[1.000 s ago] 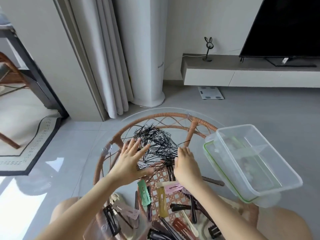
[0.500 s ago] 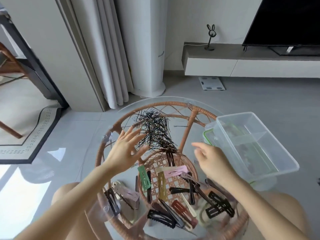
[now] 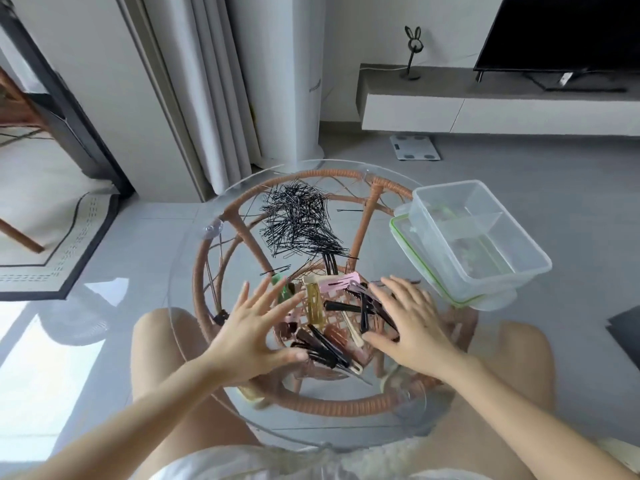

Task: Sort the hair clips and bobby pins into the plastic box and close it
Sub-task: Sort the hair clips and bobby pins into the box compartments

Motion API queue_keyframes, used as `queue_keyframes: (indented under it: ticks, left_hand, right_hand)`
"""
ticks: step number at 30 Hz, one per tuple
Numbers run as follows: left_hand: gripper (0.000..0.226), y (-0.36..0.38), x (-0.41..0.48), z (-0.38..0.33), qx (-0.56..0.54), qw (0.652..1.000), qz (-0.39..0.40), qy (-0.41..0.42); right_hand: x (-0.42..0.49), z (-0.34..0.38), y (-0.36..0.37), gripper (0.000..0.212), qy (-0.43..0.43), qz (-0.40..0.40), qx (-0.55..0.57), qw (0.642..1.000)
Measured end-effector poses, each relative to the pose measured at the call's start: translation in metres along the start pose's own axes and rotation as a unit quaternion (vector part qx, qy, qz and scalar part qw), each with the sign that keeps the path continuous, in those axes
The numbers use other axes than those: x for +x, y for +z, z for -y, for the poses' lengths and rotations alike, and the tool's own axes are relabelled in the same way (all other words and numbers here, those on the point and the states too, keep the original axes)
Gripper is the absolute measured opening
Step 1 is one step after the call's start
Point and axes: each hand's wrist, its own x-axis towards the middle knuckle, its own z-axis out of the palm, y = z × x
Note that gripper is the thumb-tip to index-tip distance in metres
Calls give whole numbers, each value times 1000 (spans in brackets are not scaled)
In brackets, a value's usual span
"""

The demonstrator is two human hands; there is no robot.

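A heap of coloured hair clips [image 3: 332,318] lies on the round glass tabletop [image 3: 194,278], pressed together between my two hands. My left hand [image 3: 252,332] rests at the heap's left side with fingers spread and straight. My right hand [image 3: 410,323] lies flat on the heap's right side, fingers extended. A pile of black bobby pins [image 3: 299,220] sits farther back on the glass. The clear divided plastic box [image 3: 481,233] stands at the right on its green-rimmed lid [image 3: 415,258], open and nearly empty.
The glass top rests on a rattan frame [image 3: 346,407]. A single stray bobby pin [image 3: 349,211] lies near the box. My bare knees are under the table. A white TV bench [image 3: 485,109], curtains and a rug [image 3: 52,258] surround the spot.
Both hands have come down from the bobby pin pile to the hair clips and pushed the scattered clips inward into one tight heap.
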Motion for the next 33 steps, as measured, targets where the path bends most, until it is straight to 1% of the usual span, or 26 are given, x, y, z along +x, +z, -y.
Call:
queue_keyframes:
  ticks: [3, 7, 9, 10, 12, 14, 16, 18, 20, 22, 23, 25, 28, 31, 33]
  left_hand:
    - [83, 5, 15, -20, -23, 999, -33, 3]
    - [74, 1, 27, -28, -135, 987, -80, -39]
    - [67, 1, 28, -25, -165, 980, -92, -55]
    - [63, 1, 29, -24, -168, 979, -94, -61]
    - [64, 0, 28, -21, -153, 981, -101, -67]
    - [71, -7, 22, -19, -110, 985, -114, -74]
    - [79, -15, 9, -17, -68, 985, -122, -100]
    - [84, -19, -7, -14, -1, 985, -115, -132]
    - [89, -19, -19, -9, 57, 976, -94, -187]
    - [96, -14, -22, -5, 48, 965, -74, -247]
    - [98, -11, -21, -7, 34, 963, -67, -258]
    - [99, -2, -17, -15, 12, 967, -71, -244]
    - [90, 6, -4, -30, -52, 975, -91, -197]
    - [79, 6, 15, -39, -99, 979, -102, -145]
    - [70, 5, 28, -43, -132, 976, -109, -136]
  right_hand:
    - [7, 16, 6, 71, -2, -50, 4, 999]
    - [21, 41, 15, 59, -19, -96, 51, 994]
    - [29, 53, 16, 56, -25, -100, 85, 991]
    - [32, 57, 17, 55, -24, -102, 108, 989]
    - [36, 59, 14, 52, -13, -110, 172, 979]
    - [32, 53, 6, 51, -1, -129, 219, 967]
    - [20, 42, -7, 53, 7, -143, 234, 962]
    - [1, 31, -21, 65, -16, -114, 220, 969]
    - [-18, 31, -26, 78, -81, -75, 164, 980]
    - [-29, 41, -18, 84, -149, -39, 92, 984]
    - [-30, 47, -11, 88, -171, -20, 59, 983]
    - [-25, 60, 3, 93, -182, 8, 13, 983]
    - [-8, 67, 15, 90, -161, 16, -19, 987]
    - [13, 65, 15, 81, -135, -17, -47, 990]
    - [28, 61, 11, 76, -113, -39, -62, 991]
